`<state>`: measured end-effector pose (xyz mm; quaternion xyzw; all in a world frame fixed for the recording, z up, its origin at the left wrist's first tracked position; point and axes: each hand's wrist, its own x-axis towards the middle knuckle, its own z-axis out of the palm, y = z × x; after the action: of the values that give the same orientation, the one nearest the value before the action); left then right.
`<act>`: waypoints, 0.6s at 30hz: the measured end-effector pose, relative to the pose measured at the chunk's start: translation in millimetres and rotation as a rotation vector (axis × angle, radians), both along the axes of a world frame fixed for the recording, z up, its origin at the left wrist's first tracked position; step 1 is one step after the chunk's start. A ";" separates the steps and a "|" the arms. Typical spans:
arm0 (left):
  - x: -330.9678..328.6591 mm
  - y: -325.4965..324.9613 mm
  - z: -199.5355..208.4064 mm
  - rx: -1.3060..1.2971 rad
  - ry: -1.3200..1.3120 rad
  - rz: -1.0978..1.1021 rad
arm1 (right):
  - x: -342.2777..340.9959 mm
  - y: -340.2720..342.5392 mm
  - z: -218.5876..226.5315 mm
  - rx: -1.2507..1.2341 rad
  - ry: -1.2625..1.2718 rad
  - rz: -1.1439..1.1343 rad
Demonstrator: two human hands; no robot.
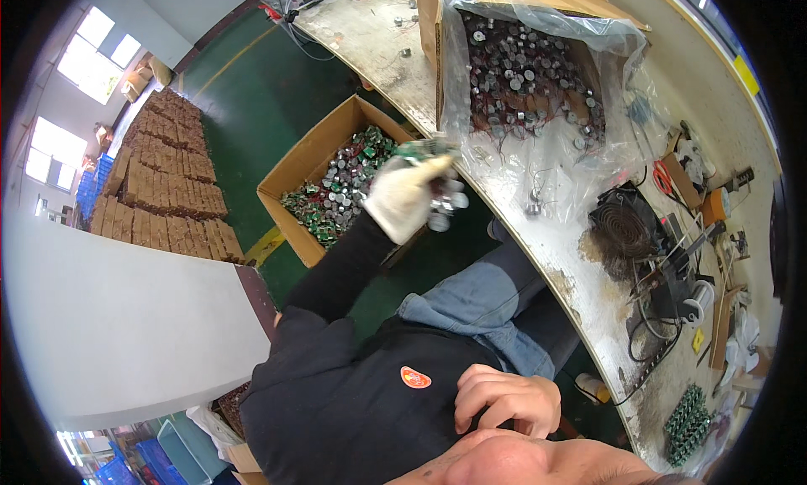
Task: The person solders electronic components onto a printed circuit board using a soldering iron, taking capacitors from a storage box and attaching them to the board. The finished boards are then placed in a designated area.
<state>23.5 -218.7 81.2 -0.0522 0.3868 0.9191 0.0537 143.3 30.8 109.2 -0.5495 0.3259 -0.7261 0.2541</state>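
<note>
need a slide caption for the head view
Gloved left hand holds green boards and silvery parts near a filled cardboard box.

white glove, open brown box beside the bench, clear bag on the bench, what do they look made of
White glove: matte fabric, perhaps cotton; no shine, weave too small to tell.
Open brown box: dull cardboard, most likely, by its flat, thin brown walls.
Clear bag: glossy thin plastic film, it seems: see-through, crinkled, bright where light catches it.
</note>
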 end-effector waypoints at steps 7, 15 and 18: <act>-34.0 -116.2 -67.9 -0.528 -0.185 0.446 | 2.5 -3.3 6.5 -0.018 0.057 -0.012; -120.5 -200.9 -186.3 -1.575 -0.325 0.509 | 6.7 13.6 3.0 -0.085 0.055 -0.242; -129.5 -134.7 -140.9 -1.993 -0.648 -0.109 | 5.7 10.5 9.6 -0.078 0.050 -0.262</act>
<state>-106.0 -353.3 -59.7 -0.2987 0.9375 0.1232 0.1288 149.0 41.3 118.7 -0.5295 0.3725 -0.7515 0.1273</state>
